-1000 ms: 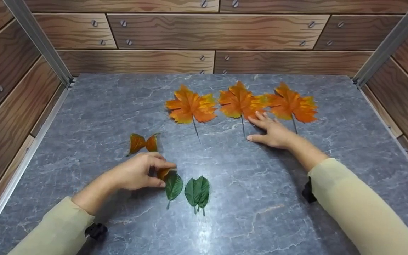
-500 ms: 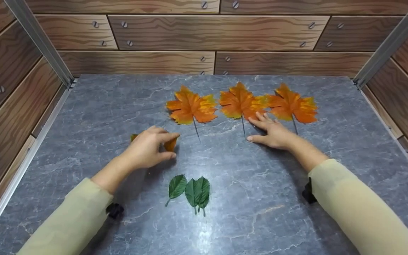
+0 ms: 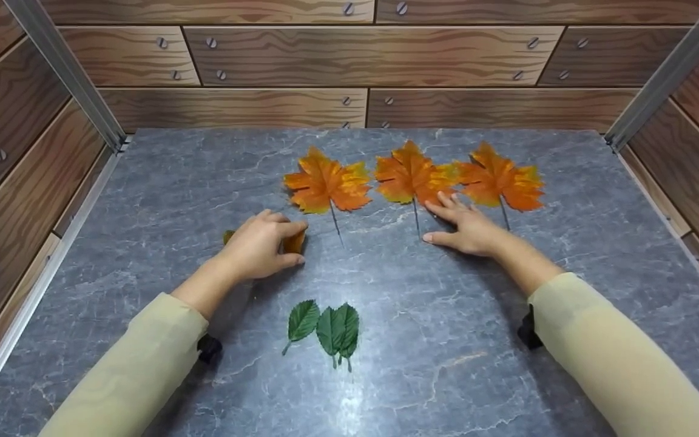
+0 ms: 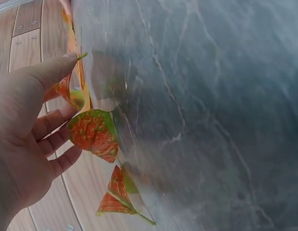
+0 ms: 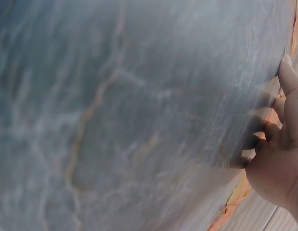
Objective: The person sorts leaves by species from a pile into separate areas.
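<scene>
My left hand (image 3: 258, 246) bends over the left part of the table, thumb and forefinger pinching a small curled orange-brown leaf (image 3: 294, 242). In the left wrist view this leaf (image 4: 65, 90) has its green stem at the thumb tip. Two more curled red-and-green leaves, an upper one (image 4: 94, 135) and a lower one (image 4: 118, 195), sit beside the fingers. From the head, my hand hides most of them; one edge of a leaf (image 3: 228, 236) shows. My right hand (image 3: 468, 227) rests with spread fingers at the lower right lobe of the middle maple leaf (image 3: 410, 173).
An orange maple leaf (image 3: 328, 181) lies left of the middle one, and another maple leaf (image 3: 498, 176) to its right, stems toward me. Nearer lie a single green leaf (image 3: 303, 320) and overlapping green leaves (image 3: 337, 331). Wood-patterned walls (image 3: 374, 54) enclose the grey marbled table (image 3: 446, 388).
My left hand has carried the curled leaf away from beside the green leaves, up toward the other curled leaves. The single green leaf has tilted slightly. The right hand stays put.
</scene>
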A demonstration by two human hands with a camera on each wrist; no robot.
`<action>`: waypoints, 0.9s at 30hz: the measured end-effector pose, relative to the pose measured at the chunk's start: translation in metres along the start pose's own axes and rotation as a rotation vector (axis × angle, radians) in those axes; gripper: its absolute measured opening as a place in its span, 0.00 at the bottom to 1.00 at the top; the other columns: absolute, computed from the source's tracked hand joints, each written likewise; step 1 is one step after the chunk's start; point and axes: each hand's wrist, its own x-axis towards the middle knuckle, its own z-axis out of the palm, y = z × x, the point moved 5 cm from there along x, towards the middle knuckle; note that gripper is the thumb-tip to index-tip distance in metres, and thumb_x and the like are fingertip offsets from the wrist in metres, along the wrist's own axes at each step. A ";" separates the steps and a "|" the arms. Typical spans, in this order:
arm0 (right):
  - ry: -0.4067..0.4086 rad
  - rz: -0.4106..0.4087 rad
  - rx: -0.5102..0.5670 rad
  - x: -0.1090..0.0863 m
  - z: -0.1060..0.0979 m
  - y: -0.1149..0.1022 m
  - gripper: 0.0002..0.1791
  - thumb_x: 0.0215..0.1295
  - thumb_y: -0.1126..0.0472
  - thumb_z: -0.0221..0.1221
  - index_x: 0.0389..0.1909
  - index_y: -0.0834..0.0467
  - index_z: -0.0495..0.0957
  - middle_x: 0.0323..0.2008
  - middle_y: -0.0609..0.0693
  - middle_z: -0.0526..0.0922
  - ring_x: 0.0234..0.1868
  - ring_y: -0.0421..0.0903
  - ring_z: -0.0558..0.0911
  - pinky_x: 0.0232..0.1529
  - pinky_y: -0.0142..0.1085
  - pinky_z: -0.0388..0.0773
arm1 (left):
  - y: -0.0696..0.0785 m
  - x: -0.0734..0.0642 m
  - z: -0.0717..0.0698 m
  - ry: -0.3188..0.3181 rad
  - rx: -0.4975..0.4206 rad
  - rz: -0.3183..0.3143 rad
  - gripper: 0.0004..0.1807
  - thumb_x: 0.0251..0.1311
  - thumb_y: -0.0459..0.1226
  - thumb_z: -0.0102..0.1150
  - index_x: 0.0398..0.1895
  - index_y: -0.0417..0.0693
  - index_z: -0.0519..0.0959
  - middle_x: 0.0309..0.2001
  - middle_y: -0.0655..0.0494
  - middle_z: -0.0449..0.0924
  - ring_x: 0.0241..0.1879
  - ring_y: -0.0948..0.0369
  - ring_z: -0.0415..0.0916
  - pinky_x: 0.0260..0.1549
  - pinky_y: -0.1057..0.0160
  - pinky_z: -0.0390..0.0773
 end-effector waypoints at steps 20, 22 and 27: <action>-0.008 0.001 0.008 0.002 0.002 0.002 0.49 0.76 0.33 0.58 0.87 0.51 0.50 0.86 0.60 0.37 0.84 0.63 0.33 0.80 0.62 0.28 | -0.002 0.004 0.006 -0.031 -0.023 0.000 0.38 0.65 0.49 0.74 0.76 0.46 0.75 0.65 0.40 0.80 0.66 0.42 0.74 0.67 0.40 0.72; -0.005 0.001 0.004 0.001 0.001 0.002 0.49 0.76 0.34 0.58 0.87 0.51 0.50 0.86 0.60 0.38 0.84 0.64 0.33 0.80 0.62 0.29 | 0.001 0.000 0.006 -0.005 -0.030 0.010 0.39 0.66 0.49 0.73 0.76 0.45 0.74 0.67 0.39 0.78 0.68 0.41 0.73 0.69 0.40 0.71; -0.003 -0.005 0.004 0.001 0.000 0.002 0.49 0.76 0.33 0.58 0.87 0.51 0.51 0.86 0.60 0.37 0.84 0.64 0.33 0.80 0.62 0.28 | 0.008 -0.014 0.006 0.053 -0.047 0.043 0.37 0.68 0.49 0.71 0.76 0.43 0.74 0.72 0.39 0.74 0.72 0.40 0.69 0.72 0.39 0.66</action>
